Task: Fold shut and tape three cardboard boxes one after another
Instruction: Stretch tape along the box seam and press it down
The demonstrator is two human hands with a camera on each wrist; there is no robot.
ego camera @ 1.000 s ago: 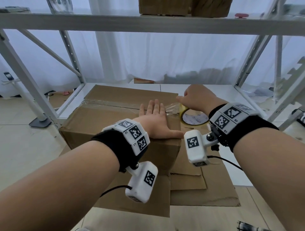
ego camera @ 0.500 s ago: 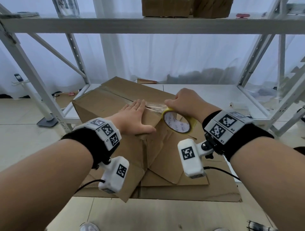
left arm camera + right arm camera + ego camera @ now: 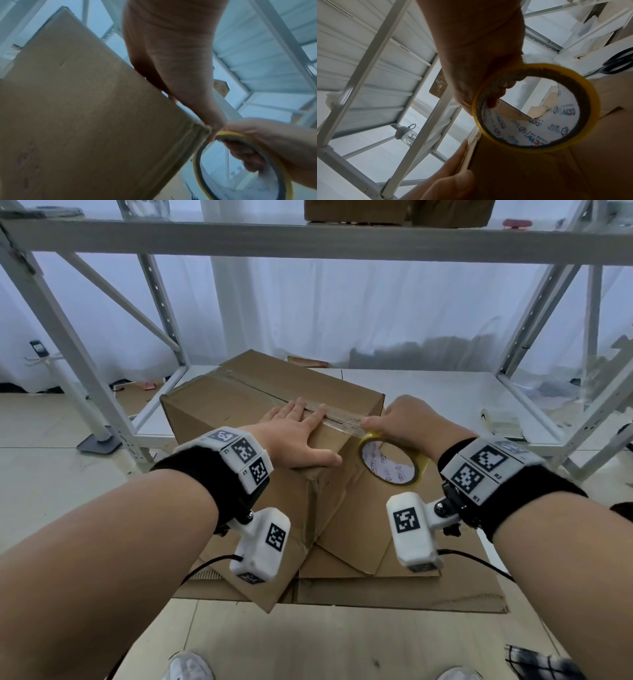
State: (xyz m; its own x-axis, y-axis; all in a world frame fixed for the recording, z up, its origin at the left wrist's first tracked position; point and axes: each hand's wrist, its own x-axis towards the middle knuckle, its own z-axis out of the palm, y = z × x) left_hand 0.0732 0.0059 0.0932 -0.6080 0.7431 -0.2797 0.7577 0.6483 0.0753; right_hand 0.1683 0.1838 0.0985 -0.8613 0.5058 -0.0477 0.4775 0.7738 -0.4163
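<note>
A brown cardboard box (image 3: 239, 402) stands turned with one corner toward me, its top flaps folded shut and a clear tape strip (image 3: 339, 421) running along the seam. My left hand (image 3: 294, 433) lies flat on the box top, fingers straight across the seam, thumb at the near edge. My right hand (image 3: 407, 419) grips a yellow-rimmed tape roll (image 3: 390, 463) just off the box's right edge, with tape stretched from roll to seam. In the left wrist view the box (image 3: 85, 121) fills the left and the tape roll (image 3: 243, 166) sits lower right. The right wrist view shows the tape roll (image 3: 537, 105) with my fingers through it.
Flattened cardboard sheets (image 3: 411, 587) lie under the box on the floor. A white metal shelving frame (image 3: 61, 344) surrounds the spot, with more boxes (image 3: 394, 210) on the upper shelf. Black-handled scissors (image 3: 618, 63) lie on the low shelf to the right. My shoes (image 3: 188, 667) show below.
The box has been rotated so a corner points toward me. My right hand has drawn the roll past the right edge, stretching tape, while my left hand stayed flat on top.
</note>
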